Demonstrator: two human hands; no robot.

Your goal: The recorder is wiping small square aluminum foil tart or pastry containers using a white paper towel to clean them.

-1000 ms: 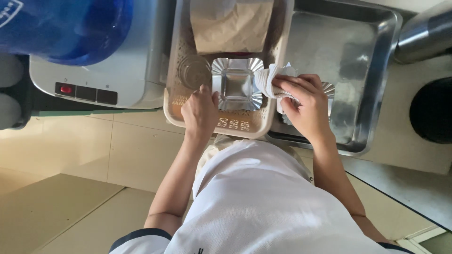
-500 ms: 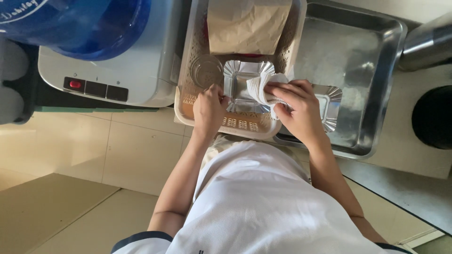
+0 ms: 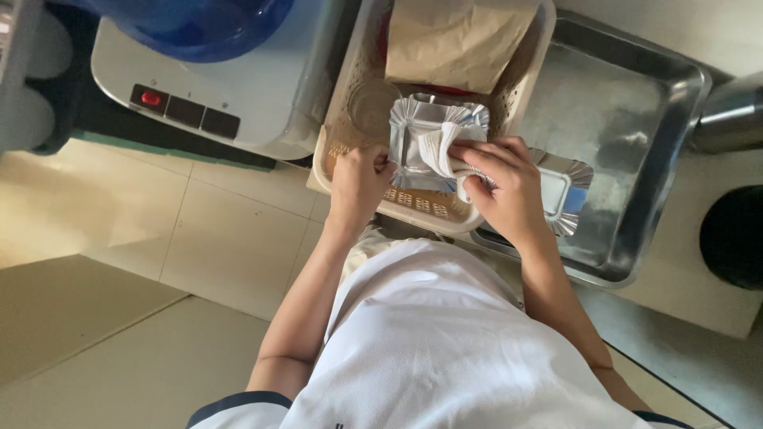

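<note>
My left hand (image 3: 359, 183) grips the near left edge of a shiny foil tray (image 3: 425, 127) that rests in a beige plastic basket (image 3: 413, 208). My right hand (image 3: 502, 184) is closed on a folded white cloth (image 3: 439, 151) and presses it into that foil tray. A second foil tray (image 3: 566, 191) lies partly under my right hand, at the edge of a large steel pan (image 3: 636, 143). A brown paper bag (image 3: 457, 40) and a clear plastic lid (image 3: 372, 107) sit in the basket behind the tray.
A white water dispenser (image 3: 230, 87) with a blue bottle (image 3: 199, 24) stands to the left. A steel cylinder (image 3: 731, 119) and a dark round bin (image 3: 735, 234) are at the right. Beige floor tiles (image 3: 159, 238) lie below.
My right hand has brought the white cloth leftward from the tray's right edge into the foil tray. My left hand stays on the tray's left edge. The camera has shifted closer.
</note>
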